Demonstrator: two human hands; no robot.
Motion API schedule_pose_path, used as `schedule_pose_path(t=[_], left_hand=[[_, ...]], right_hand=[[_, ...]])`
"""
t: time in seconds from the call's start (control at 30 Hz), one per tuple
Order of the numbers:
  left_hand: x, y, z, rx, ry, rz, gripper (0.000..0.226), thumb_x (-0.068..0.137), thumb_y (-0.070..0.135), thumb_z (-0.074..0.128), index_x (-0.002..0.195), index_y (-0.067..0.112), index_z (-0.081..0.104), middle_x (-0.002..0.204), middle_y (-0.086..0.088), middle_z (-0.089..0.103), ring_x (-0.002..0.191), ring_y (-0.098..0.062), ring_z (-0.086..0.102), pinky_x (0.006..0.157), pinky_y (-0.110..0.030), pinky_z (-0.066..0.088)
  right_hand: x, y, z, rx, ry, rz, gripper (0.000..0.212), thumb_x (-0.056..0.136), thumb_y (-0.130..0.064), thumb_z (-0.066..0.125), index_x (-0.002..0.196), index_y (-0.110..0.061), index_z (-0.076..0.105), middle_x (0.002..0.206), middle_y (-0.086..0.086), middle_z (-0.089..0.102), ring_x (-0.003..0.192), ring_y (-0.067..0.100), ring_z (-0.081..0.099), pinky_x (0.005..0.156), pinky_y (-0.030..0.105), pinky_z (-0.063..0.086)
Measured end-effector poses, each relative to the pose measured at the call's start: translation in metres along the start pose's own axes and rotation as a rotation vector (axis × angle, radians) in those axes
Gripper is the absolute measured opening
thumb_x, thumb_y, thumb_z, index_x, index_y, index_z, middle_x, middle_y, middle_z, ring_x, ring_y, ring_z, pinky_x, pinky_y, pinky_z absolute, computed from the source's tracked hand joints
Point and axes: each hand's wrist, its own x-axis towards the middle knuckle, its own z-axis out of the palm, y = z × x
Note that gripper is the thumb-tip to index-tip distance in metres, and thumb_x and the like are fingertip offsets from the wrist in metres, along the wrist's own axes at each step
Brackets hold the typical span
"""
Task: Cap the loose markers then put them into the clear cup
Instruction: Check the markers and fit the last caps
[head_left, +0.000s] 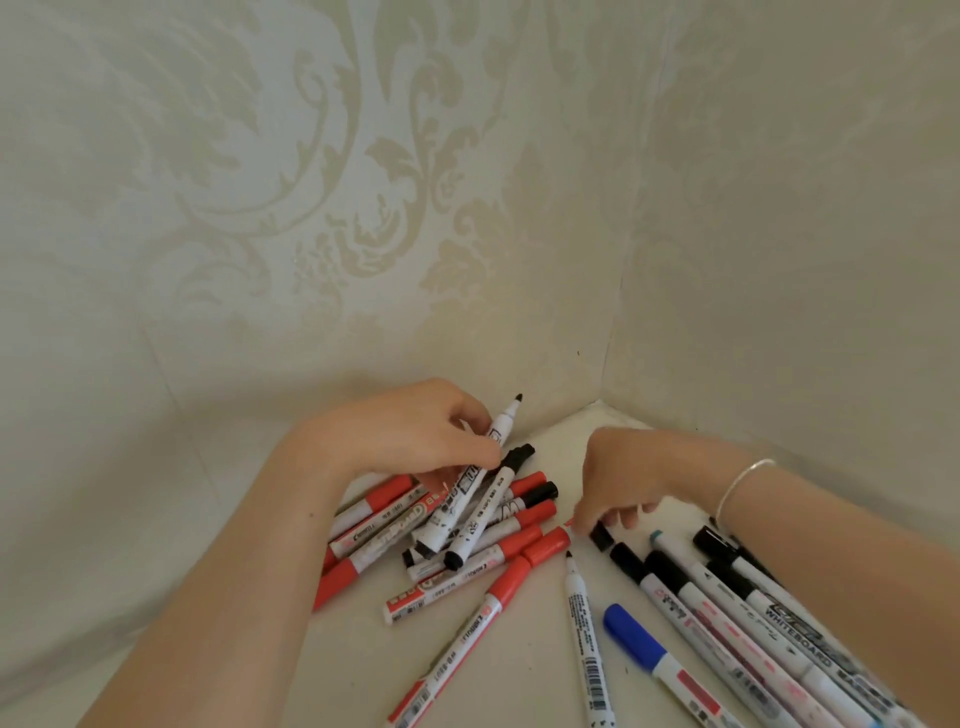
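Observation:
My left hand (415, 431) grips an uncapped black-tipped white marker (478, 473), tilted with its tip pointing up and right above a heap of red and black capped markers (467, 540). My right hand (623, 483) reaches down to the white surface, its fingertips touching a loose black cap (601, 535). Whether the fingers pinch the cap is unclear. Another uncapped black-tipped marker (584, 634) lies in front, tip pointing away. No clear cup shows in view.
A blue-capped marker (649, 649) and several black-capped whiteboard markers (727, 613) lie fanned at the lower right under my right forearm. A red marker (467, 634) lies diagonally in front. Patterned walls (467, 208) close the corner behind the white surface (519, 691).

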Motion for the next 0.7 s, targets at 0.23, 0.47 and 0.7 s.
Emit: schedule_pose_path(t=[0.23, 0.47, 0.7], left_hand=[[0.001, 0.003, 0.004, -0.036, -0.011, -0.001, 0.008, 0.09, 0.025, 0.06, 0.092, 0.019, 0.065, 0.072, 0.003, 0.064, 0.061, -0.008, 0.063, 0.064, -0.024, 0.058], [0.002, 0.004, 0.004, -0.03, -0.012, 0.006, 0.009, 0.089, 0.026, 0.061, 0.092, 0.019, 0.065, 0.074, 0.001, 0.065, 0.058, -0.007, 0.062, 0.061, -0.023, 0.056], [0.002, 0.003, 0.003, -0.008, -0.016, 0.024, 0.007, 0.089, 0.029, 0.061, 0.088, 0.023, 0.066, 0.069, 0.005, 0.063, 0.061, -0.01, 0.062, 0.062, -0.025, 0.056]], right_hand=[[-0.004, 0.011, -0.03, 1.363, 0.278, -0.393, 0.017, 0.088, -0.006, 0.061, 0.105, -0.002, 0.065, 0.102, 0.016, 0.071, 0.086, 0.022, 0.069, 0.076, 0.028, 0.055], [-0.006, 0.0, -0.02, 1.355, 0.197, -0.429, 0.017, 0.089, -0.004, 0.058, 0.105, -0.007, 0.063, 0.107, 0.015, 0.071, 0.095, 0.024, 0.069, 0.089, 0.034, 0.053], [-0.009, -0.007, -0.018, 1.32, 0.129, -0.427, 0.013, 0.09, -0.002, 0.057, 0.099, -0.007, 0.065, 0.103, 0.016, 0.072, 0.091, 0.023, 0.069, 0.084, 0.03, 0.053]])
